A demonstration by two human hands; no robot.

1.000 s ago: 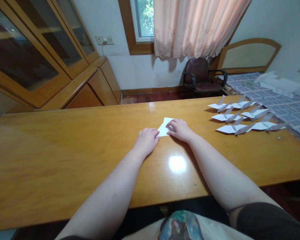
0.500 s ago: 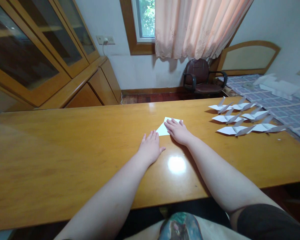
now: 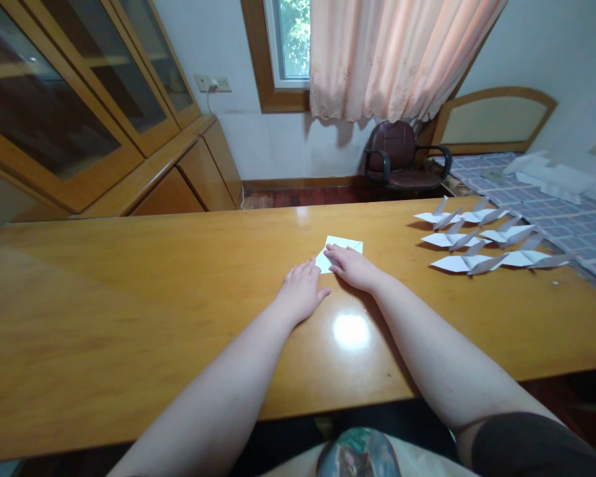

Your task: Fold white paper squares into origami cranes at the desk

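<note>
A folded piece of white paper [image 3: 342, 246] lies near the middle of the long wooden table [image 3: 129, 298]. My right hand [image 3: 353, 265] lies flat on its near right part, fingers stretched out and pressing it down. My left hand [image 3: 302, 291] rests flat on the table just left of the paper, fingers extended, its fingertips at the paper's near left edge. Neither hand grips anything.
Several finished white paper cranes [image 3: 471, 235] stand in rows at the table's far right. Beyond the table are a dark office chair [image 3: 402, 156], a bed with a checked cover [image 3: 566, 212], a wooden cabinet [image 3: 79, 112] at left and a curtained window [image 3: 387, 53].
My left hand opened from a curled pinch at the paper's corner and lay flat beside it. My right hand stayed on the paper, which now shows a folded top edge.
</note>
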